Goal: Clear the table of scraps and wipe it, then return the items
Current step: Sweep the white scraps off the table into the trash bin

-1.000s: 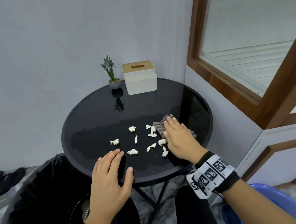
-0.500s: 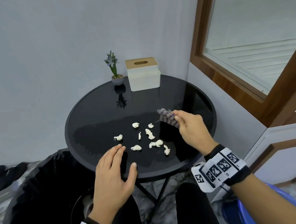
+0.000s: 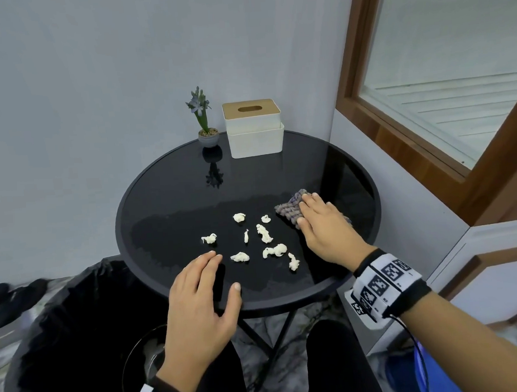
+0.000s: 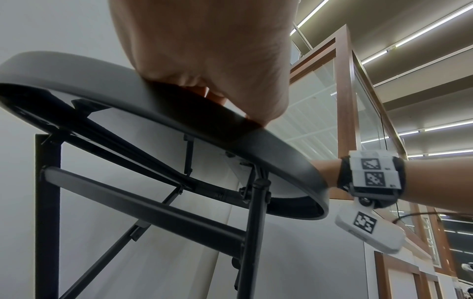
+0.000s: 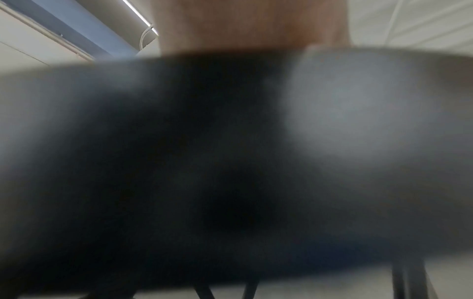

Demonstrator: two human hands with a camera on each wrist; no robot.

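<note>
Several white paper scraps (image 3: pixel 265 233) lie scattered on the round black table (image 3: pixel 176 201). My right hand (image 3: pixel 322 222) lies flat with straight fingers on a grey-purple cloth (image 3: pixel 290 209), pressing it to the tabletop just right of the scraps. My left hand (image 3: pixel 202 293) rests open on the table's near edge, fingers straight, thumb spread, holding nothing; the left wrist view shows its palm (image 4: pixel 204 50) on the table rim (image 4: pixel 268 141). The right wrist view is blurred by the table rim (image 5: pixel 230 141).
A small potted plant (image 3: pixel 206 129) and a white tissue box with a wooden lid (image 3: pixel 254 128) stand at the table's far edge by the wall. A black-lined bin (image 3: pixel 78 343) sits at the lower left. A blue tub (image 3: pixel 419 373) is at the lower right.
My right hand had lifted the cloth off the table half a second ago; now it has set it down farther right and presses it flat. The left hand has stayed at the near edge.
</note>
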